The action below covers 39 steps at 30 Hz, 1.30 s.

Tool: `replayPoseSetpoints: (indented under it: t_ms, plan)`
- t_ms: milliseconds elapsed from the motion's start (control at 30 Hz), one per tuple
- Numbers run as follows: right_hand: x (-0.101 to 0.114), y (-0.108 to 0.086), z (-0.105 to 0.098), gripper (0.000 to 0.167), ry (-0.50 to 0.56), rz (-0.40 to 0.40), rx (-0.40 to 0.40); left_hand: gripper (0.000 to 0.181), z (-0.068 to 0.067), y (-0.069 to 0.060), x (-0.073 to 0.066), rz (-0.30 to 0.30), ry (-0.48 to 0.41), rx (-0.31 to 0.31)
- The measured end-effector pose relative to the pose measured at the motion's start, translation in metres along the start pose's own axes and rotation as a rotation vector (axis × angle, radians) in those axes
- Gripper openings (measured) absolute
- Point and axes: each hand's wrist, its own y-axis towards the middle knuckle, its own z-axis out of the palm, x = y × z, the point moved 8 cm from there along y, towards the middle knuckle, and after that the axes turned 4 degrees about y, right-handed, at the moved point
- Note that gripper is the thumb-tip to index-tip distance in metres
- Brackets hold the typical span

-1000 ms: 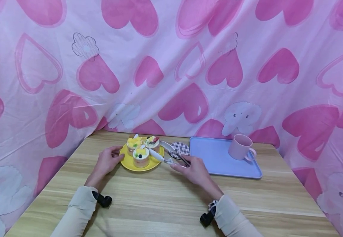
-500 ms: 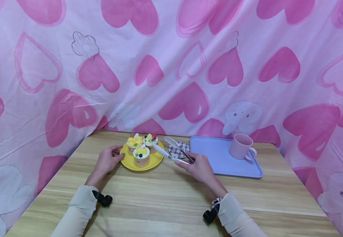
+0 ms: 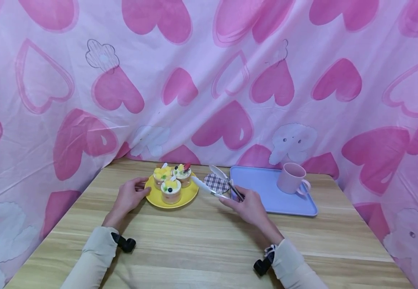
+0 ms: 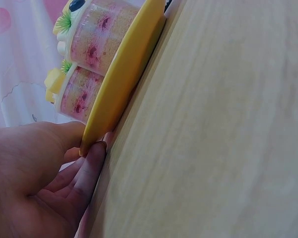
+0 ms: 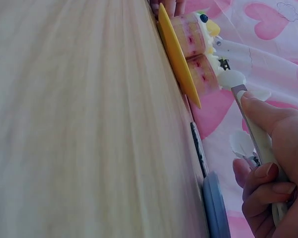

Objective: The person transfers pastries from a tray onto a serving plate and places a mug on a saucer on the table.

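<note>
My left hand (image 3: 131, 196) pinches the left rim of a yellow plate (image 3: 190, 196), thumb above and fingers beneath, as the left wrist view shows. Three dessert cups stand close together on it: one with yellow fruit cubes (image 3: 162, 174), one with a red slice on top (image 3: 182, 175), and a front one with a dark berry (image 3: 171, 192). My right hand (image 3: 248, 205) grips a pair of tongs (image 3: 227, 181) by the handles. Their white tips are spread apart, hold nothing, and hover to the right of the plate.
A blue tray (image 3: 255, 186) lies on the right of the wooden table (image 3: 194, 249), with a pink mug (image 3: 291, 179) standing on its right part. Between plate and tray lies a round checked coaster (image 3: 217, 183). A pink heart-patterned cloth (image 3: 180, 132) hangs behind the table.
The right hand has drawn the tongs rightward, away from the cup with the red slice, which now stands upright on the plate. My left hand stays at the rim.
</note>
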Motion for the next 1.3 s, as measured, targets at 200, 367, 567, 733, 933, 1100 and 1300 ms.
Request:
replayPoseSetpoints:
  t_ms: [200, 367, 567, 733, 933, 1100, 1300]
  plan:
    - [-0.007, -0.006, -0.01, 0.068, -0.008, 0.018, -0.031, 0.05, 0.002, -0.001, 0.002, -0.005, -0.004, 0.011]
    - [-0.01, -0.008, -0.016, 0.074, -0.016, 0.026, -0.062, 0.05, 0.001, 0.0, 0.002, -0.001, -0.001, 0.006]
    - [-0.014, -0.009, -0.023, 0.099, -0.038, 0.068, -0.076, 0.05, 0.001, 0.0, 0.002, -0.001, -0.002, 0.01]
    - [-0.013, -0.01, -0.03, 0.101, -0.03, 0.072, -0.096, 0.05, 0.001, 0.0, 0.001, -0.002, -0.001, 0.009]
    - [-0.017, -0.014, -0.036, 0.102, -0.073, 0.094, -0.099, 0.05, 0.001, 0.001, 0.001, -0.002, -0.004, 0.006]
    - [-0.027, -0.02, -0.044, 0.093, -0.049, 0.16, -0.086, 0.049, 0.001, 0.0, 0.001, -0.001, -0.011, 0.003]
    - [-0.04, -0.028, -0.054, 0.096, -0.005, 0.227, -0.06, 0.049, 0.001, 0.0, 0.001, -0.005, -0.009, 0.004]
